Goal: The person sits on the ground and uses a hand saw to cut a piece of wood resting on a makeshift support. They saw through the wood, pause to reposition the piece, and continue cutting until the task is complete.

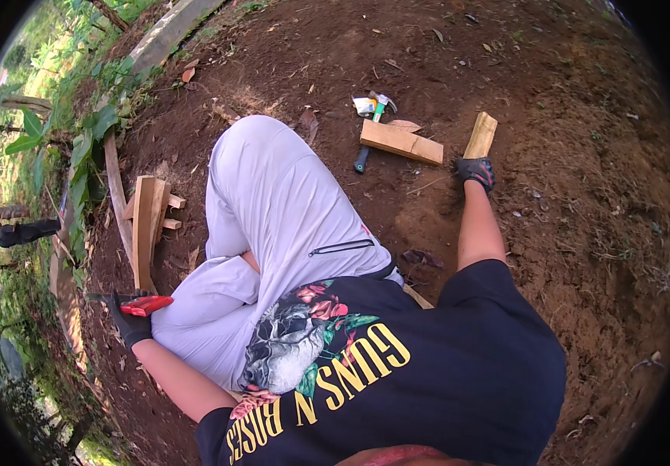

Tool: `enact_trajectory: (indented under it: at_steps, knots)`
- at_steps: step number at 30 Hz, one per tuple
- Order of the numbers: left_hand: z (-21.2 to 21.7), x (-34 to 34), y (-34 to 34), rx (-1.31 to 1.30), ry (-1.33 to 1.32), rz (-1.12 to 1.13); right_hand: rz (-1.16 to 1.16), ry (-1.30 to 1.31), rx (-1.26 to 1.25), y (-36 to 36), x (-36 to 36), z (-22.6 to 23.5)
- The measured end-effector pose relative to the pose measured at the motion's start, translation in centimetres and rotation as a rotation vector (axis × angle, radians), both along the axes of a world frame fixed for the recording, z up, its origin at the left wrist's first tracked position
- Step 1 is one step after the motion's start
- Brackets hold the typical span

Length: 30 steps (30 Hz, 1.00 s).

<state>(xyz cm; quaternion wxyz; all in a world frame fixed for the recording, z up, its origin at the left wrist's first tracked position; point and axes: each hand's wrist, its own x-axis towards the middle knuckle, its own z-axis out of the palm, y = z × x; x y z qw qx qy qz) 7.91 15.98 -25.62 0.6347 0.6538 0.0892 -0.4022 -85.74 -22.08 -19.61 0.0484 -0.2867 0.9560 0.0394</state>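
I sit on the ground with both hands in dark gloves. My right hand (476, 172), at the right, is closed around the near end of a short wooden block (481, 136). My left hand (133, 317), low on the left beside my leg, is closed on a smooth red object (146, 305) whose kind I cannot make out. Just beyond that hand, a long wooden piece (142, 233) leans with several smaller wood pieces (170, 203). Ahead, another wooden block (402, 142) lies across the handle of a claw hammer (379, 107).
A white and yellow packet (364, 106) lies against the hammer. Brown soil with dry leaves surrounds me. Wooden poles (118, 182) and green plants (86, 147) border the left side. A dark boot-like thing (28, 232) shows at the far left.
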Motion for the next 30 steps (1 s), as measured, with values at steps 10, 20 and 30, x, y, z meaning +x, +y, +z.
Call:
enact_trajectory:
  at_steps: [10,20,30]
  knots:
    - [1.8,-3.6,-2.1,-0.053,0.014,0.031,-0.033,0.011,-0.054,1.2,-0.8,1.2]
    - [1.6,-1.8,-1.6,-0.006,0.052,0.025,-0.103,-0.196,-0.253,2.1,-0.7,3.4]
    - [2.4,-2.9,-1.9,-0.01,-0.009,0.033,0.351,0.261,0.086,1.1,3.2,2.1]
